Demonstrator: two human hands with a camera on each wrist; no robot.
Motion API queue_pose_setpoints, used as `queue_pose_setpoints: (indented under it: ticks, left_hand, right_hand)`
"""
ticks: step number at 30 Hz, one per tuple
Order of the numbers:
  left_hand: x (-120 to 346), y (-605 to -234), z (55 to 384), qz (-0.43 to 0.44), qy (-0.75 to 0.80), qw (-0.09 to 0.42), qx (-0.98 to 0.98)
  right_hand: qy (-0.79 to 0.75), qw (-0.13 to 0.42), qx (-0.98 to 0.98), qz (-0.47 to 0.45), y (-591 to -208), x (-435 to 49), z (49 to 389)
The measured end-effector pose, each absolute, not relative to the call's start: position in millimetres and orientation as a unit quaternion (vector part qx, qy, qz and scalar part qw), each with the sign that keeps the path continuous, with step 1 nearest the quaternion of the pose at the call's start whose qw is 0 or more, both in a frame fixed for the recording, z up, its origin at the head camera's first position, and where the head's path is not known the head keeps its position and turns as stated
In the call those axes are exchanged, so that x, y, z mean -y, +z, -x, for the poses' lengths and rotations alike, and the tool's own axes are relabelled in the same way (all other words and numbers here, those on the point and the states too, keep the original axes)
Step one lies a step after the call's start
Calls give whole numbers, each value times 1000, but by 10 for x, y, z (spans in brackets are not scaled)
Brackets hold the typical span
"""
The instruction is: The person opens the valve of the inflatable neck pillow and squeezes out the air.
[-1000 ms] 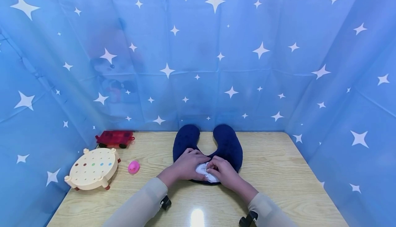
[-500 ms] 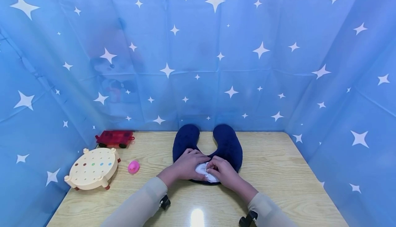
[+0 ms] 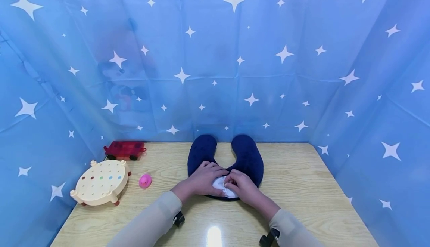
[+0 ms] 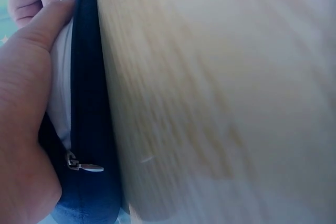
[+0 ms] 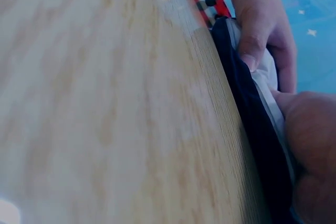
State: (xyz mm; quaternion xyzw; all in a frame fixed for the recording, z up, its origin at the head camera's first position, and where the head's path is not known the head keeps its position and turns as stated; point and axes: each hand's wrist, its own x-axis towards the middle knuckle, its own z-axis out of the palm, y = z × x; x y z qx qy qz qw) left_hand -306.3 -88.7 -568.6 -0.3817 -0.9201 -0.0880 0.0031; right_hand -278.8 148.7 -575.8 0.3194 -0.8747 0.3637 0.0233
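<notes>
A navy U-shaped neck pillow lies on the table, its curved end nearest me and its two arms at the curtain. White inner fabric shows through an unzipped slit in that near end. My left hand grips the pillow left of the slit, its thumb at the near edge and its fingers over the top. From the other side, my right hand pinches the white fabric between thumb and fingers. A metal zipper pull hangs by the slit in the left wrist view. Fingertips inside the slit are hidden.
A cream pegged toy board with short legs stands at the left. Behind it sits a red see-through toy car base. A small pink toy lies between board and pillow. Blue star-patterned curtain encloses the table's back and sides.
</notes>
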Motion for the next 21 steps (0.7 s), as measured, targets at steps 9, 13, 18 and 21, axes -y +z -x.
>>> queue_pose_setpoints:
  ticks: [9, 13, 18, 21]
  left_hand:
    - [887, -5656, 3056, 384, -92, -4, 919]
    - [894, -5666, 3065, 386, -91, 2, 918]
    - [890, -5665, 3063, 384, -90, -1, 919]
    - [886, -5663, 3058, 382, -92, -7, 920]
  right_hand:
    - [353, 30, 875, -330, -5758, -1483, 2797]
    - [353, 31, 875, -330, -5756, -1482, 2798]
    - [359, 26, 874, -326, -5758, -1481, 2793]
    - [361, 22, 875, -323, -5767, -1482, 2793]
